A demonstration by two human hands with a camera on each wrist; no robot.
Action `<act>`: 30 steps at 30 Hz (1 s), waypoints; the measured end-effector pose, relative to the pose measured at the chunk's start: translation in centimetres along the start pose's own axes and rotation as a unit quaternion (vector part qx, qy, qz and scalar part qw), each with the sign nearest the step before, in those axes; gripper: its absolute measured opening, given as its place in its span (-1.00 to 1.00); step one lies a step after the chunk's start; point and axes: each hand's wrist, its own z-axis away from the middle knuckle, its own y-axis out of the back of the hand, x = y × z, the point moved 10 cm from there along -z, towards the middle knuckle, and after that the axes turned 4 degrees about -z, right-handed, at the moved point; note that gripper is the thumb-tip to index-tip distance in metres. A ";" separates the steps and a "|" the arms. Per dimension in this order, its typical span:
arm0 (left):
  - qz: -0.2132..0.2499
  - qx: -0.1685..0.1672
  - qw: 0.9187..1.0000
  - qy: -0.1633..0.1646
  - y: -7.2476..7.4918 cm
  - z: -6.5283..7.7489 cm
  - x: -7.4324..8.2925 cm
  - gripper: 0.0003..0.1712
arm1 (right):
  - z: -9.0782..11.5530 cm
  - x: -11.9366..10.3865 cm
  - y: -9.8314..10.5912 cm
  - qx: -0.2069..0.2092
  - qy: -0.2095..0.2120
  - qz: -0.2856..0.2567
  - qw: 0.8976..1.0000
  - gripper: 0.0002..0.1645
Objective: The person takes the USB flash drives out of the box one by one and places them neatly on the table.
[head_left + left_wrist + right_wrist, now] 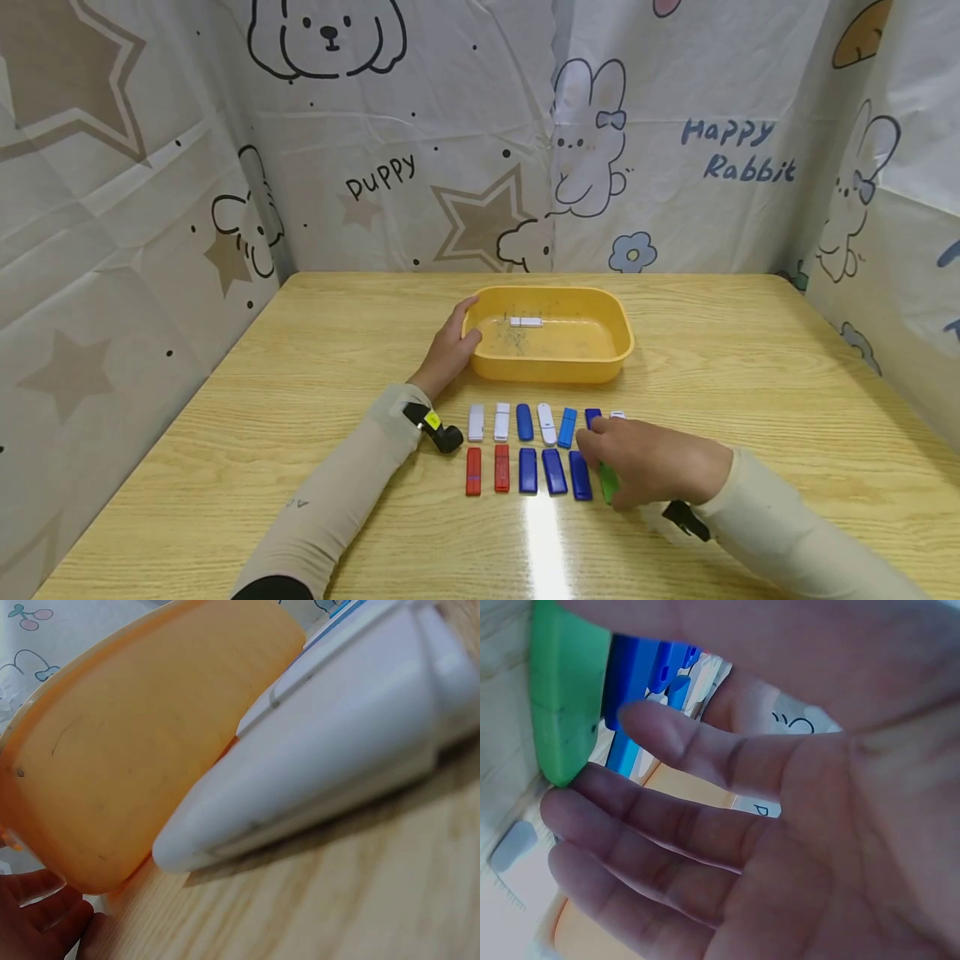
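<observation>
My left hand (447, 350) holds the left end of a yellow plastic basin (551, 372), thumb over the rim and fingers along the outer side. Inside the basin lies one white USB stick (527, 322). At the right end of the near row, my right hand (648, 458) is over a green USB stick (609, 483). In the right wrist view its thumb and a fingertip meet opposite ends of that green stick, while the index finger stays apart. Beside it lies a dark blue USB stick (580, 475). The hand partly covers another dark blue stick (593, 414) and a white one (617, 414).
Two rows of USB sticks lie before the basin. White (476, 422), blue (524, 422) and light blue (567, 427) ones form the far row; red (473, 472) and dark blue (528, 471) ones the near row. Patterned cloth (480, 125) surrounds the wooden table (337, 333).
</observation>
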 end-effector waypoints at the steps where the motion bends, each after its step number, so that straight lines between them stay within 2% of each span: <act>1: 0.000 0.000 1.000 0.000 0.0 0.0 0.0 -0.31 | 0.0 0.0 0.0 0.000 -0.003 -0.002 1.000 -0.46; 4: 0.001 -0.001 1.000 -0.001 0.0 0.0 0.0 -0.31 | 0.0 0.0 0.0 0.001 -0.007 -0.009 1.000 -0.35; 8: 0.003 0.000 1.000 -0.003 0.0 0.0 0.1 -0.32 | -0.1 0.2 -0.2 -0.004 -0.027 -0.005 1.000 -0.06; 10: 0.004 0.000 1.000 -0.003 0.0 0.0 0.1 -0.32 | -0.1 0.2 -0.3 -0.006 -0.033 0.001 0.999 0.00; 18: 0.010 -0.001 1.000 0.001 -0.1 0.0 0.0 -0.32 | 0.0 -0.2 -0.1 0.004 -0.016 0.031 0.999 -0.04; 30: 0.010 -0.001 1.000 -0.003 -0.1 0.0 -0.1 -0.32 | -0.1 0.0 0.0 0.006 -0.014 0.022 1.000 -0.09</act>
